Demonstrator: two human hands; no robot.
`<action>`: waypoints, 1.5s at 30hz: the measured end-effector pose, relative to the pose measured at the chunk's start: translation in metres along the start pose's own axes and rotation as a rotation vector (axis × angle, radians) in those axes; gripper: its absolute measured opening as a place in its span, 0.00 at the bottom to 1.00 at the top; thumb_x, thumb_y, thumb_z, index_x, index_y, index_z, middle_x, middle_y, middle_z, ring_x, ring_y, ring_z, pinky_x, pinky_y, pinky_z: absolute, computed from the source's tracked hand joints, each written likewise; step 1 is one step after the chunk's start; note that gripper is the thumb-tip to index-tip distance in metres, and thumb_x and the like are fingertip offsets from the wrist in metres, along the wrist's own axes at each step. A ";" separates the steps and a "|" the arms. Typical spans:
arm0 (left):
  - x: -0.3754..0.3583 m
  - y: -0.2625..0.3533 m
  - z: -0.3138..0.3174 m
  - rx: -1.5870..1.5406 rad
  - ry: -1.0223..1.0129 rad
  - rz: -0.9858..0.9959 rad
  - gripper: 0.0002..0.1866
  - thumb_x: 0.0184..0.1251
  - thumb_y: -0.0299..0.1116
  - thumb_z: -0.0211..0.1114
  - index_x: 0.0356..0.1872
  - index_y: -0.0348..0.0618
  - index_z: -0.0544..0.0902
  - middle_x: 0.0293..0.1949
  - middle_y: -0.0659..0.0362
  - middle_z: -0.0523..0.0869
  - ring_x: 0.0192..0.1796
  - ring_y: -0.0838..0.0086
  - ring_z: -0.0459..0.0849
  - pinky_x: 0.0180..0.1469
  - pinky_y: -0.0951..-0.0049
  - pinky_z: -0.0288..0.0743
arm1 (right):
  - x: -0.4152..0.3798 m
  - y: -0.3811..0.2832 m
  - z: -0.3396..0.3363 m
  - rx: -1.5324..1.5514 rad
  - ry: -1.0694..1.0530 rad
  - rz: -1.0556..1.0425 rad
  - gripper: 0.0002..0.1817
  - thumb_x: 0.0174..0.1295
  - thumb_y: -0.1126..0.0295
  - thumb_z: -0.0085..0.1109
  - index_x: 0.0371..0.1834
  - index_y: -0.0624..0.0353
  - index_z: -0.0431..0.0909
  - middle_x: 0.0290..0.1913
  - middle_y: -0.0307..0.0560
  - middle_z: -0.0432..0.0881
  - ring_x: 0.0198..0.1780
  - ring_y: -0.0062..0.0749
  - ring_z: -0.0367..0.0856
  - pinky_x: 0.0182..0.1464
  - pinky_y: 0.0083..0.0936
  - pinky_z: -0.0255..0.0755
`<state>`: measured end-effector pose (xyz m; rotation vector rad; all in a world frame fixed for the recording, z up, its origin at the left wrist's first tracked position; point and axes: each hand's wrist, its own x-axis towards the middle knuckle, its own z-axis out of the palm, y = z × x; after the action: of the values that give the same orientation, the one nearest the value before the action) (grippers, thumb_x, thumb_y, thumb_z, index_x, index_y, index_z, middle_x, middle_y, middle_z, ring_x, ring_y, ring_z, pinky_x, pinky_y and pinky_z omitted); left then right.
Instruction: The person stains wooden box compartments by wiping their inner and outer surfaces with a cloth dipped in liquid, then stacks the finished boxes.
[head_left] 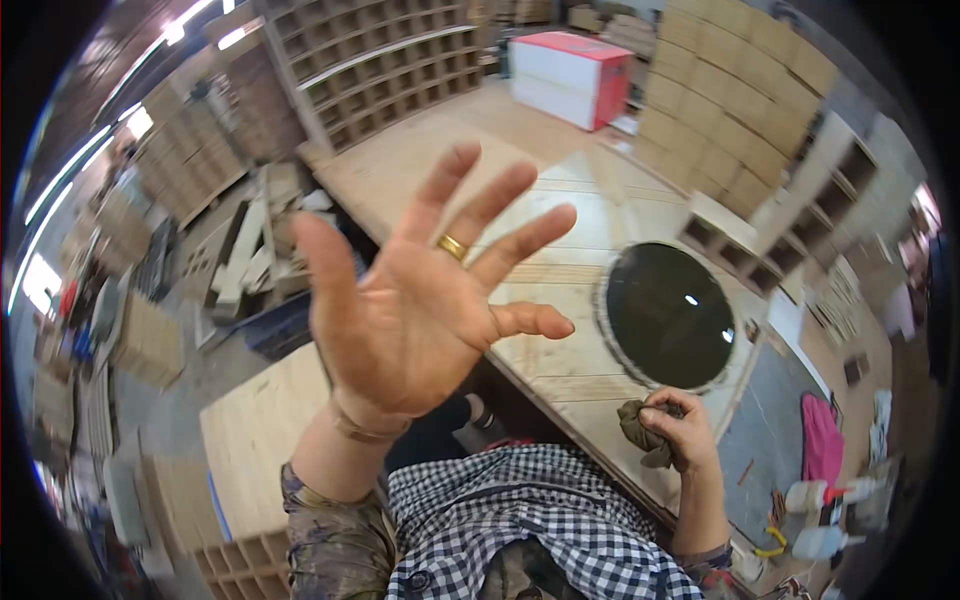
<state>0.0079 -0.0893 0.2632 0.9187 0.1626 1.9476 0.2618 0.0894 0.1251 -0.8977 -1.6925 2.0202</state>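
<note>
Raised in front of the camera, my left hand [430, 290] shows its palm with all fingers spread and nothing in them. A gold ring is on one finger. Lower right, my right hand [686, 430] is closed around a crumpled olive-brown cloth [645, 432]. Just beyond that hand, a round container of dark liquid [670, 315] with a pale, rough rim sits on the wooden tabletop [560, 378]. Its glossy surface reflects lights.
A small shelf unit with compartments [730, 245] stands right of the round container. Farther back are a white and red box [570, 80] and stacked cartons [725, 105]. A pink cloth [821, 438] and bottles [820, 541] lie at right. Wood scraps [245, 250] pile up at left.
</note>
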 end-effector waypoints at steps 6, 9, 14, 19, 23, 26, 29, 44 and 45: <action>0.025 -0.073 -0.030 -0.400 0.109 -0.208 0.48 0.65 0.71 0.45 0.74 0.44 0.49 0.75 0.42 0.47 0.77 0.47 0.46 0.56 0.39 0.71 | -0.033 0.023 -0.030 0.179 0.261 0.071 0.07 0.53 0.78 0.68 0.34 0.64 0.80 0.31 0.38 0.81 0.32 0.19 0.80 0.36 0.15 0.75; 0.036 -0.089 -0.032 -0.460 0.120 -0.261 0.47 0.66 0.71 0.44 0.75 0.46 0.47 0.76 0.44 0.44 0.77 0.48 0.45 0.55 0.41 0.72 | -0.034 0.029 -0.028 0.235 0.337 0.088 0.07 0.53 0.77 0.68 0.33 0.63 0.80 0.30 0.37 0.81 0.31 0.18 0.79 0.35 0.14 0.74; 0.057 -0.105 -0.020 -0.558 -0.207 -0.296 0.48 0.66 0.70 0.44 0.75 0.46 0.45 0.76 0.43 0.40 0.77 0.44 0.40 0.56 0.41 0.72 | -0.033 0.038 -0.032 0.247 0.374 0.066 0.07 0.54 0.77 0.68 0.34 0.64 0.80 0.31 0.38 0.81 0.31 0.19 0.79 0.35 0.14 0.73; 0.067 -0.115 -0.014 -0.716 -0.376 -0.301 0.48 0.66 0.70 0.45 0.75 0.45 0.45 0.76 0.42 0.41 0.77 0.43 0.41 0.56 0.41 0.72 | -0.027 0.034 -0.010 0.098 0.634 -0.114 0.10 0.57 0.75 0.65 0.42 0.64 0.80 0.41 0.40 0.84 0.39 0.24 0.80 0.44 0.23 0.74; 0.070 -0.132 -0.020 -0.788 -0.408 -0.310 0.48 0.66 0.69 0.45 0.75 0.45 0.45 0.76 0.42 0.41 0.77 0.43 0.41 0.56 0.41 0.72 | -0.028 0.039 -0.028 0.172 0.472 0.016 0.09 0.57 0.75 0.66 0.41 0.63 0.80 0.40 0.39 0.83 0.38 0.23 0.79 0.42 0.22 0.73; 0.070 -0.146 -0.024 -0.816 -0.407 -0.314 0.48 0.66 0.69 0.45 0.75 0.44 0.45 0.75 0.41 0.42 0.76 0.42 0.41 0.56 0.41 0.72 | -0.029 0.046 -0.036 0.202 0.451 0.046 0.09 0.57 0.75 0.66 0.40 0.63 0.80 0.38 0.38 0.83 0.36 0.22 0.78 0.40 0.21 0.72; 0.074 -0.157 -0.028 -0.822 -0.404 -0.310 0.47 0.67 0.69 0.45 0.75 0.44 0.46 0.75 0.41 0.42 0.76 0.42 0.42 0.56 0.41 0.72 | -0.028 0.048 -0.042 0.213 0.436 0.052 0.08 0.57 0.75 0.66 0.39 0.63 0.80 0.37 0.38 0.82 0.35 0.21 0.77 0.39 0.20 0.70; 0.098 -0.122 -0.055 -0.694 -0.384 -0.239 0.47 0.67 0.68 0.45 0.74 0.42 0.47 0.74 0.39 0.44 0.76 0.40 0.43 0.56 0.41 0.72 | -0.022 0.051 -0.062 0.259 0.379 0.049 0.06 0.58 0.75 0.67 0.35 0.61 0.80 0.30 0.35 0.80 0.29 0.16 0.73 0.32 0.14 0.64; 0.099 -0.118 -0.058 -0.679 -0.384 -0.230 0.47 0.67 0.68 0.46 0.74 0.42 0.47 0.74 0.39 0.45 0.76 0.40 0.43 0.56 0.41 0.72 | -0.021 0.051 -0.063 0.260 0.376 0.047 0.06 0.58 0.75 0.67 0.35 0.61 0.80 0.30 0.34 0.79 0.29 0.16 0.72 0.31 0.14 0.64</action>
<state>0.0257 0.0687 0.2208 0.7466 -0.5610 1.4257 0.3256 0.1116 0.0751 -1.1444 -1.1896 1.8961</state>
